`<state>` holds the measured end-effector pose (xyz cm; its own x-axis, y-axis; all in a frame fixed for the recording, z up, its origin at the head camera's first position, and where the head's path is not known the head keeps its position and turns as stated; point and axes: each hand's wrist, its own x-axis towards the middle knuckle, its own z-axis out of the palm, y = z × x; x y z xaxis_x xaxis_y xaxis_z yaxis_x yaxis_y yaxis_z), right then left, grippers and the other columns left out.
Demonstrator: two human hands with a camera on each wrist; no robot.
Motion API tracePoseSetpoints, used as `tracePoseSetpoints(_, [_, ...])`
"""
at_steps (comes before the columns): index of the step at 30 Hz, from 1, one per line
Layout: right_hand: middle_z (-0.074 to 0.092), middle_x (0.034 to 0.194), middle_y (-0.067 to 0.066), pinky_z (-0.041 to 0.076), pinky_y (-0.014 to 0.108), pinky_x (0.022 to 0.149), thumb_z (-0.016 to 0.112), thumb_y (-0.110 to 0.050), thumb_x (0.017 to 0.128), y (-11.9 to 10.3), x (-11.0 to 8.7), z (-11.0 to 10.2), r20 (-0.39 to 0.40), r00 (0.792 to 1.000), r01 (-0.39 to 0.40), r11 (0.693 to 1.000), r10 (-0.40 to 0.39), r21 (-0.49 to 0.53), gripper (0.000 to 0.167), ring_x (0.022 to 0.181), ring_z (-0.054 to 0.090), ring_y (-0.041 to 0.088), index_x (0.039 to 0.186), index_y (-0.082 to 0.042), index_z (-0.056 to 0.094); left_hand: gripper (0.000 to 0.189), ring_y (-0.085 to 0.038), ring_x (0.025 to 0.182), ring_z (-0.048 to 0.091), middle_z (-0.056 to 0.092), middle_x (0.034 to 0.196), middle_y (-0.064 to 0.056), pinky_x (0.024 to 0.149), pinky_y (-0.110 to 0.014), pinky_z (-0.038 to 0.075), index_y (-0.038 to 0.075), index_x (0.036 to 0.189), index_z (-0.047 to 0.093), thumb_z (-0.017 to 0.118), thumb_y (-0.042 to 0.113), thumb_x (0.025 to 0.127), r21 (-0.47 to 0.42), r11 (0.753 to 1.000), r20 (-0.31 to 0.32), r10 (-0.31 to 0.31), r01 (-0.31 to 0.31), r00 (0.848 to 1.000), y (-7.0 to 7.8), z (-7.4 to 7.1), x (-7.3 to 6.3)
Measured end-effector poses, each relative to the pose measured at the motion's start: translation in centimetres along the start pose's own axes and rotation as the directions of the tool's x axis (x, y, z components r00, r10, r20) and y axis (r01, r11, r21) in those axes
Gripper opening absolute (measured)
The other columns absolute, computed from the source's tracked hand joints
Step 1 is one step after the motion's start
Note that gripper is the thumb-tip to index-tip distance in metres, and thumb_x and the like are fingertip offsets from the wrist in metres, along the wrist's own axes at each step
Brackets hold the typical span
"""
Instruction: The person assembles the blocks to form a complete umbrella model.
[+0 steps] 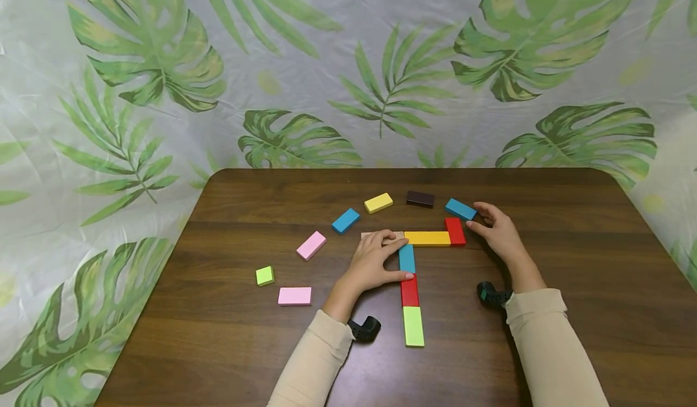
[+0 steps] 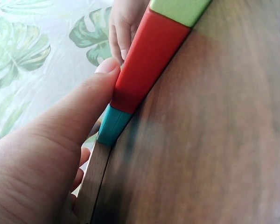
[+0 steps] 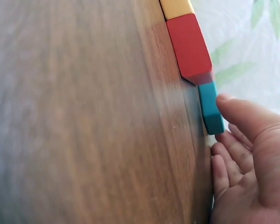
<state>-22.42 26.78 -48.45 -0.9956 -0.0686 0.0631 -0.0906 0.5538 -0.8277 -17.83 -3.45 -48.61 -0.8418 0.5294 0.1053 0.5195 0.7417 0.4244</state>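
Observation:
My left hand [image 1: 373, 262] lies over a line of flat coloured blocks. Its thumb touches the side of a red block [image 1: 410, 291] near where that meets a blue block [image 1: 406, 257]. The other fingers rest across a plain wooden block [image 1: 400, 235], partly hidden beneath them. At the upper right, my right hand [image 1: 501, 234] pinches the near end of another blue block [image 1: 458, 208] between thumb and fingers. That block lies slanted, just beyond a red block [image 1: 455, 231] set at the end of a yellow-orange one [image 1: 427, 239].
A lime green block [image 1: 413, 326] ends the line toward me. Loose blocks curve round the left and back: a lime cube [image 1: 264, 276], pink blocks [image 1: 294, 296], a blue one [image 1: 345, 221], a yellow one [image 1: 378, 203] and a dark brown one [image 1: 420, 199]. A leaf-patterned curtain [image 1: 305, 80] hangs behind the table.

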Motion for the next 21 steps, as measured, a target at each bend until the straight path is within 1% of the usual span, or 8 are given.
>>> tracePoseSetpoints(7, [0.043,0.123,0.030,0.031,0.053,0.091,0.058,-0.021,0.089,-0.09,0.20,0.21,-0.012,1.000,-0.015,0.998,0.014,-0.059,0.049,0.109,0.041,0.042,0.129,0.002,0.041,0.073,-0.016,0.123,0.026,0.035,0.130,0.002,0.104,-0.041,0.014,0.031,0.134,0.042,0.059,0.064,0.072,-0.002,1.000,0.006,-0.007,0.007,1.000,-0.04,-0.01,0.02])
tracePoseSetpoints(13, [0.044,0.119,0.028,0.034,0.053,0.089,0.058,-0.015,0.089,-0.22,0.27,0.31,-0.014,1.000,-0.007,0.995,0.006,-0.097,0.046,0.106,0.043,0.042,0.128,0.003,0.044,0.072,-0.016,0.122,0.026,0.036,0.129,0.002,0.103,-0.041,0.016,0.030,0.134,0.043,0.060,0.063,0.072,-0.003,1.000,-0.003,-0.003,0.003,1.000,-0.04,-0.02,-0.01])
tracePoseSetpoints(16, [0.044,0.119,0.027,0.035,0.052,0.088,0.057,-0.013,0.089,-0.23,0.22,0.33,-0.019,1.000,-0.003,0.995,0.001,-0.095,0.044,0.105,0.044,0.041,0.128,0.003,0.045,0.072,-0.016,0.122,0.027,0.036,0.128,0.002,0.103,-0.041,0.017,0.030,0.134,0.044,0.060,0.063,0.072,-0.002,1.000,-0.009,0.001,-0.001,1.000,-0.03,-0.03,-0.04])
tracePoseSetpoints(21, [0.045,0.116,0.026,0.038,0.050,0.087,0.057,-0.011,0.089,-0.25,0.13,0.32,-0.049,0.999,-0.003,0.998,0.000,-0.070,0.041,0.101,0.047,0.039,0.126,0.004,0.047,0.072,-0.016,0.122,0.026,0.036,0.128,0.002,0.103,-0.042,0.016,0.030,0.133,0.044,0.060,0.063,0.071,-0.008,1.000,-0.011,0.002,-0.003,1.000,-0.04,0.00,-0.05])
